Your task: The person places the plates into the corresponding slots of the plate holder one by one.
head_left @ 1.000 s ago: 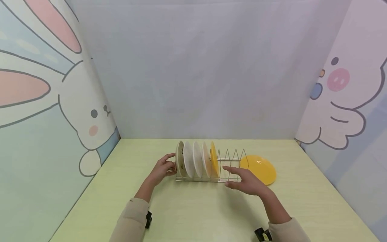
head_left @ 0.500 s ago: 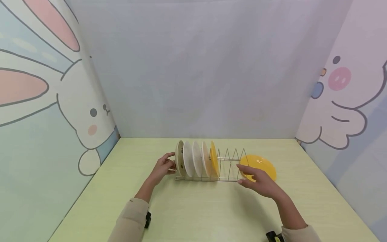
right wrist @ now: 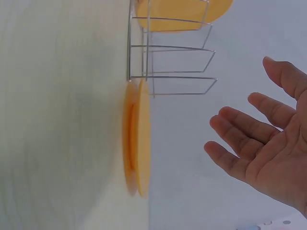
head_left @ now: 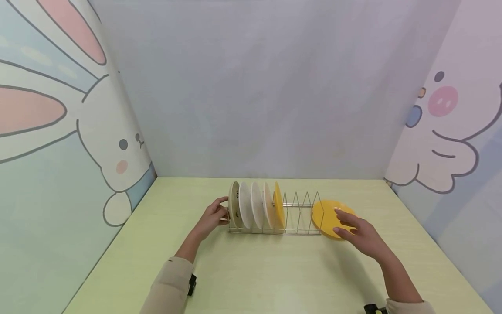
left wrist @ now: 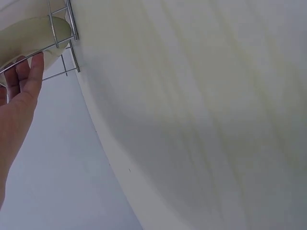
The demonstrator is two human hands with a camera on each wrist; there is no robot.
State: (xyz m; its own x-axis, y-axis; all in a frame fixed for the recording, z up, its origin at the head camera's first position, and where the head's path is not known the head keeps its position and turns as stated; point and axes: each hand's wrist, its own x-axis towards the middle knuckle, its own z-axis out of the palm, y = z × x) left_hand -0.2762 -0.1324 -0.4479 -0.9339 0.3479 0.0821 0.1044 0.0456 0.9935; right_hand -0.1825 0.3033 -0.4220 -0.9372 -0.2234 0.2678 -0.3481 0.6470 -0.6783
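Note:
A wire dish rack [head_left: 302,234] holds several plates on edge in its left part. A cream plate with dark marks [head_left: 233,205] is leftmost, then come white ones [head_left: 245,205], a pale peach one [head_left: 268,207] and a yellow one [head_left: 279,207]. My left hand [head_left: 211,218] grips the rack's left end beside the cream plate; in the left wrist view its fingers [left wrist: 36,72] meet the end wire. My right hand [head_left: 362,235], fingers spread and holding nothing, hovers over a yellow plate [head_left: 327,218] lying flat right of the rack. The right wrist view shows a gap between hand and plate.
The rack's right slots, between upright wires [head_left: 306,200], hold no plates. A pale yellow-green table [head_left: 251,274] lies under everything. A grey back wall [head_left: 251,96] and cartoon-printed side walls [head_left: 121,165] surround it.
My right hand has moved right, from in front of the rack's right slots to over the yellow plate on the table. My left hand has stayed at the rack's left end.

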